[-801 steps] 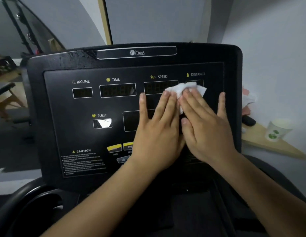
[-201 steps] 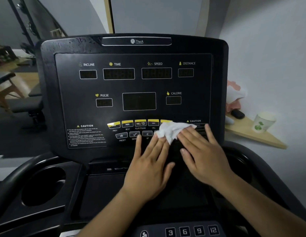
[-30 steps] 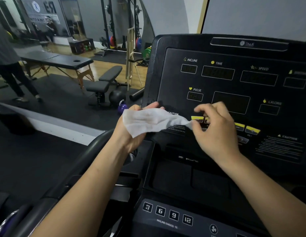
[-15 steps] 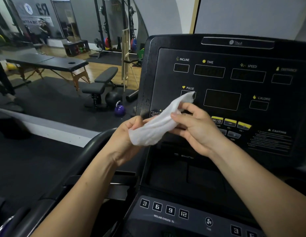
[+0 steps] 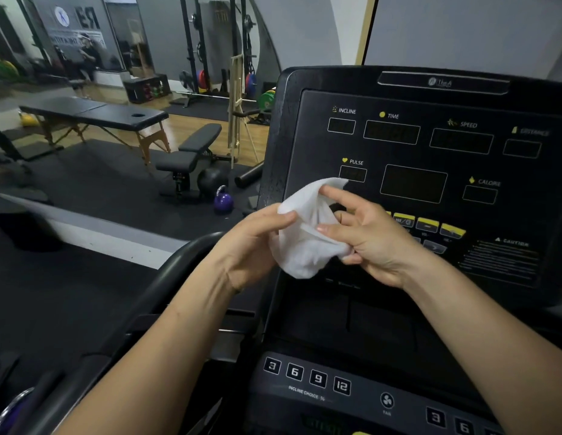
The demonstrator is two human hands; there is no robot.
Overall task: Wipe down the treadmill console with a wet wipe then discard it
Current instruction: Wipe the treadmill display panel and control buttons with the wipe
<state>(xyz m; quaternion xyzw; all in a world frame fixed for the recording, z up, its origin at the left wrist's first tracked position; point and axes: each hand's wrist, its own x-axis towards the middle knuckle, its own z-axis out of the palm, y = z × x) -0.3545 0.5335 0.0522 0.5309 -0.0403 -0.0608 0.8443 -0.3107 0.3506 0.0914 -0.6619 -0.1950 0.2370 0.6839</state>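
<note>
Mid-frame, the left hand (image 5: pixel 257 243) and right hand (image 5: pixel 373 240) both pinch the white wet wipe (image 5: pixel 304 243), bunched up before the black console (image 5: pixel 430 171).

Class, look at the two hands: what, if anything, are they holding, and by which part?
Both hold the wet wipe: left hand pinches its left edge, right hand grips its right side.

Dark gym floor (image 5: pixel 94 189), purple kettlebell (image 5: pixel 223 200), black ball (image 5: pixel 213 180), adjustable bench (image 5: pixel 191 152), massage table (image 5: pixel 94 116) standing on it
</note>
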